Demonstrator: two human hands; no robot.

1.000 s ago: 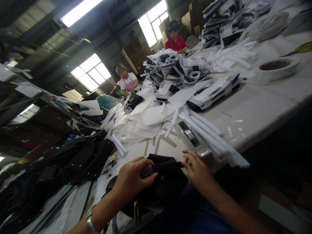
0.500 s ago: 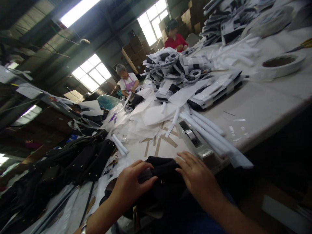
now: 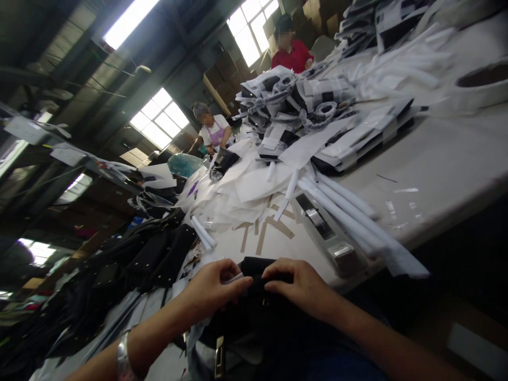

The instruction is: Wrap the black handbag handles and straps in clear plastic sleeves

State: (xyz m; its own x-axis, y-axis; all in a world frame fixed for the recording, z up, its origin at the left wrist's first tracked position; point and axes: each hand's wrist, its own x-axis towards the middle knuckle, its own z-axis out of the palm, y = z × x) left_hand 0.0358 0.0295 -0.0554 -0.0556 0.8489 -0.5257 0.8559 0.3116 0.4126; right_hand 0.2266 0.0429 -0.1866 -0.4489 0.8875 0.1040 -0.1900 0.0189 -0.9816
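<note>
1 black bag [image 3: 257, 317] by worktop [image 3: 299, 251]: R hand [image 3: 304, 288] now nearer L hand [image 3: 218, 286], half-curled, pinching bag's top edge; L nearly closed on white strip [image 3: 233, 278]. Work's prob. centred there.

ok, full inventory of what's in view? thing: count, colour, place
Black item: one, black, between hands
Pale piece: one, whitish, in left hand
Tape dispenser: one, grey, near table edge
Tubes: several, white, beside dispenser
Strips: several, brown, left of dispenser
Sheets: many, white, mid-table
Wrapped goods: many, black and white, farther back
Ring-shaped roll: one, white, right edge
Table: one, off-white, centre-right
Black goods: many, black, left
Co-workers: two, red top and purple apron, beyond
Boxes: many, brown, background
Windows: at least two, bright, back wall
Bracelet: one, silver, left wrist
Left hand, right hand: one each, bare, lower centre
</note>
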